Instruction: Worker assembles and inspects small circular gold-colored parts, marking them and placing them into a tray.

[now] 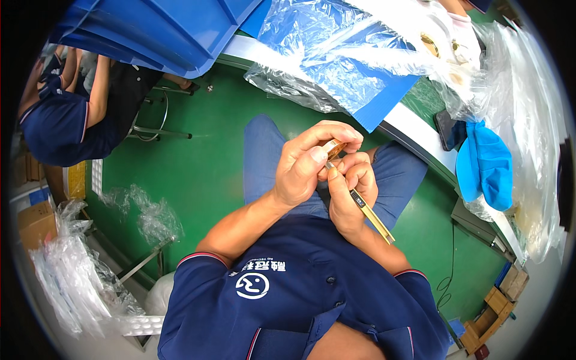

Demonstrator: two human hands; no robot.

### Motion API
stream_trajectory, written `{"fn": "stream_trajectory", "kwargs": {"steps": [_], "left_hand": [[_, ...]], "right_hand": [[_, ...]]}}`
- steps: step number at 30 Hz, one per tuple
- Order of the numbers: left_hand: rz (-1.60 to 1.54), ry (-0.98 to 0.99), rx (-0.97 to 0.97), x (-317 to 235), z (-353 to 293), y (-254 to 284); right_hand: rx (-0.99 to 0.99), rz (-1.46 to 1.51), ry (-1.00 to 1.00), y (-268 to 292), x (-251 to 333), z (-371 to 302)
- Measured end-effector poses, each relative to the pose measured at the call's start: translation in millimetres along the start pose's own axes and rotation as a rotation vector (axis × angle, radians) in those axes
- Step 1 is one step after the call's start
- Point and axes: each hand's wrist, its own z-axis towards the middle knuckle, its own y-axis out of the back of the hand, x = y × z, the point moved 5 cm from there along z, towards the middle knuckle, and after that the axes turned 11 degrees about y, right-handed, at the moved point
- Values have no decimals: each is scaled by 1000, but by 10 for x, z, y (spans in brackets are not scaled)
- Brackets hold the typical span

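A person holds a small round piece in the left hand and a yellow knife in the right hand.
The left thumb and fingers are bent in close and pinch the shiny brown round piece, which is up above the lap, between the blue legs. The right fingers are curled tight around the yellow knife, and its front end is right by the round piece; you cannot tell if they touch. Past the hands, crinkly clear plastic lies on the table, and a soft blue cloth thing sits near a dark phone.
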Motion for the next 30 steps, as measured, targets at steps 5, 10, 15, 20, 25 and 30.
{"fn": "stream_trajectory", "kwargs": {"steps": [5,10,15,20,25,30], "left_hand": [[-7,-14,35,-16,14,9],[-54,14,2,4,42,13],[-78,121,43,37,37,113],[-233,207,-42,-44,69,69],[-506,276,-28,-35,93,93],[-538,218,-2,60,112,119]], "right_hand": [[34,25,-20,-17,9,26],[-20,129,-43,6,30,77],[-76,142,-53,103,61,133],[-76,107,-28,138,104,170],[-1,100,-43,68,126,153],[69,81,-65,21,91,97]]}}
